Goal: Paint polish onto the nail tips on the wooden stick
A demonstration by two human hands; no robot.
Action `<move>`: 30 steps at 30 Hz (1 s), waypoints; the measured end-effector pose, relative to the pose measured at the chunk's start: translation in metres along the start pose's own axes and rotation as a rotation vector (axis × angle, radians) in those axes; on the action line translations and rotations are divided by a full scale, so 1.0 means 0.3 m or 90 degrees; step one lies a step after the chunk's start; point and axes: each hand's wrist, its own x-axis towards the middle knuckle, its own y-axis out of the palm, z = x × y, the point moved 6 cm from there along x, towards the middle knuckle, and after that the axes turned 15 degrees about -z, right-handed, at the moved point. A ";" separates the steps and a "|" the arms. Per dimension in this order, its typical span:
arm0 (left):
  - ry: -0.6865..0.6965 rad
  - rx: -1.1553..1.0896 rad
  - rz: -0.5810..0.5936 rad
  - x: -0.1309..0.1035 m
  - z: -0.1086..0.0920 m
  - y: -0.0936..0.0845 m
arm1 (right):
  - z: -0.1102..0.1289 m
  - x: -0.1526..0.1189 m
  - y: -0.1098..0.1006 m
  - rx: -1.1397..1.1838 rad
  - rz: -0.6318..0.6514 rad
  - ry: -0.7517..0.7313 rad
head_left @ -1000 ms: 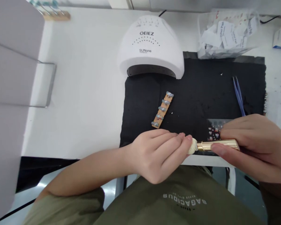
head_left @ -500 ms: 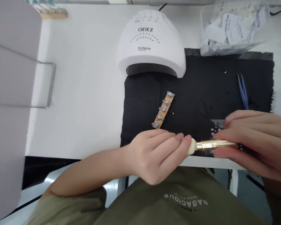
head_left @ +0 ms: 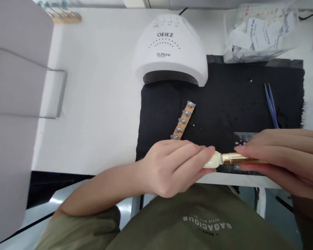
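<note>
My left hand (head_left: 177, 166) is closed around the cream body of a nail polish bottle (head_left: 216, 160), most of which its fingers hide. The bottle lies sideways over the front edge of the table. My right hand (head_left: 284, 156) pinches the bottle's long gold cap (head_left: 232, 158) between thumb and fingers. The cap's far end is hidden in that hand. Just beyond my left hand, a wooden strip (head_left: 185, 117) bears several grey-blue decorated nail tips (head_left: 187, 113). Partly under my right hand lies a clear sheet of small stickers (head_left: 240, 138).
A white nail lamp (head_left: 169, 52) stands at the back of the black mat (head_left: 224, 93). Blue tweezers (head_left: 271, 107) lie on the mat at right. Behind them is a clear box (head_left: 261, 38) of paper packets. A metal wire stand (head_left: 61, 93) is on the left.
My right hand has slid along the gold cap toward the bottle, covering more of it. More of the bottle's cream body shows past my left fingers. The view has shifted slightly.
</note>
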 end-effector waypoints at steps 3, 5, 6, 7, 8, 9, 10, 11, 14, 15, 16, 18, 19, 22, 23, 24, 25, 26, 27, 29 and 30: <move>0.045 0.051 -0.028 -0.003 0.000 0.011 | -0.016 0.015 0.038 -0.021 0.018 -0.022; 0.079 0.093 -0.046 -0.003 -0.002 0.017 | -0.030 0.028 0.060 -0.009 0.022 0.009; 0.097 0.113 -0.055 -0.003 -0.004 0.020 | -0.035 0.033 0.071 0.008 0.029 0.027; 0.114 0.128 -0.059 -0.004 -0.007 0.023 | -0.038 0.037 0.082 0.027 0.037 0.046; 0.123 0.133 -0.058 -0.005 -0.010 0.027 | -0.040 0.041 0.090 0.045 0.038 0.063; 0.120 0.129 -0.053 -0.006 -0.011 0.032 | -0.043 0.044 0.096 0.056 0.032 0.079; 0.106 0.117 -0.045 -0.007 -0.009 0.036 | -0.047 0.046 0.098 0.061 0.020 0.089; 0.085 0.098 -0.035 -0.006 -0.007 0.039 | -0.049 0.047 0.097 0.061 0.004 0.091; -0.022 0.030 -0.004 -0.003 0.013 0.038 | -0.044 0.044 0.073 -0.012 -0.058 0.015; -0.057 0.007 0.007 -0.002 0.021 0.035 | -0.031 0.040 0.066 -0.047 -0.070 -0.047; -0.087 -0.016 0.019 -0.002 0.029 0.031 | -0.016 0.033 0.060 -0.075 -0.079 -0.113; -0.106 -0.053 0.031 -0.002 0.037 0.019 | 0.008 0.018 0.060 -0.093 -0.077 -0.207; -0.096 -0.059 0.038 -0.002 0.038 0.015 | 0.012 0.012 0.068 -0.087 -0.062 -0.224; -0.032 -0.013 0.043 -0.003 0.035 0.005 | 0.000 0.009 0.102 -0.101 -0.018 -0.182; -0.008 0.014 0.039 -0.001 0.032 0.004 | -0.007 0.010 0.116 -0.098 -0.001 -0.159; 0.019 0.039 0.032 0.001 0.028 0.002 | -0.014 0.012 0.129 -0.078 0.019 -0.129; 0.046 0.062 0.021 0.005 0.024 0.000 | -0.021 0.014 0.139 -0.040 0.040 -0.088; 0.076 0.083 0.006 0.009 0.018 -0.004 | -0.030 0.017 0.148 0.013 0.061 -0.036; 0.107 0.104 -0.004 0.013 0.012 -0.005 | -0.040 0.020 0.156 0.075 0.083 0.030; 0.174 0.145 -0.019 0.019 0.002 -0.007 | -0.064 0.021 0.171 0.203 0.122 0.198; 0.207 0.162 -0.022 0.021 -0.003 -0.006 | -0.075 0.016 0.182 0.263 0.147 0.292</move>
